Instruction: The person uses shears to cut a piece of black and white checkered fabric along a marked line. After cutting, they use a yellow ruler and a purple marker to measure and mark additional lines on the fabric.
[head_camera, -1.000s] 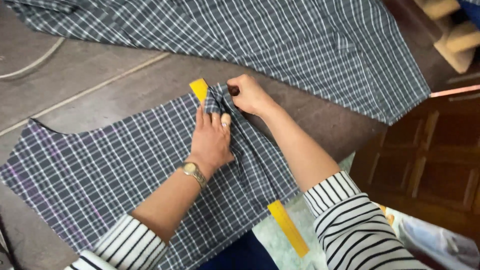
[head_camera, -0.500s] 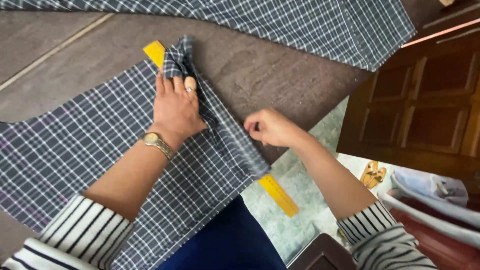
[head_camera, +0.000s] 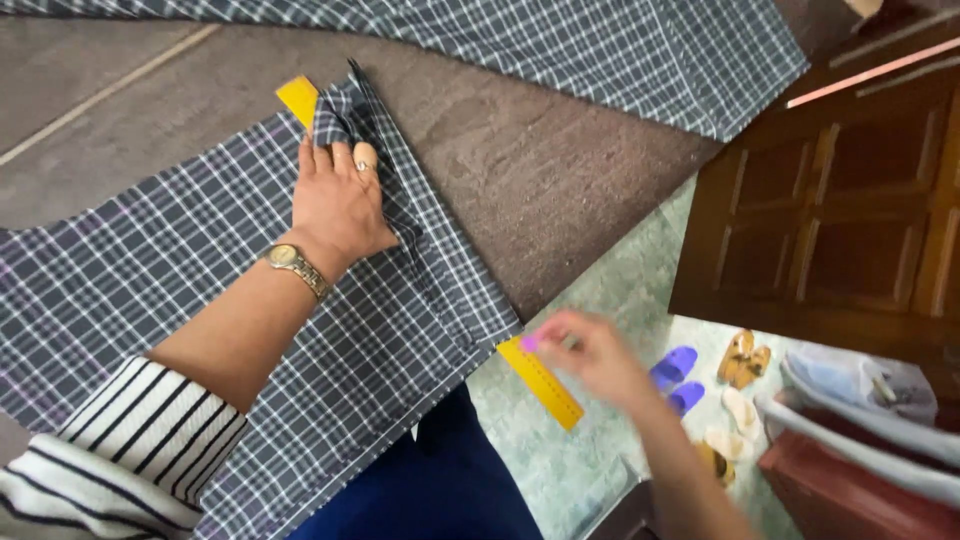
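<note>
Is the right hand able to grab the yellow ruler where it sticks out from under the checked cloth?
Probably yes. The right hand is blurred but right beside the yellow ruler end poking out past the checked cloth edge, with nothing between them. The left hand presses the cloth flat.

Two pieces of plaid fabric, one near (head_camera: 180, 290), one across the top (head_camera: 560, 50). One yellow ruler (head_camera: 541, 381) poking out both ends. Two hands, left (head_camera: 340, 200) and right (head_camera: 590, 355). One wristwatch (head_camera: 292, 265). One pair of purple slippers (head_camera: 678, 378), plus a few tan sandals (head_camera: 742, 358), exact count hard to tell.
</note>
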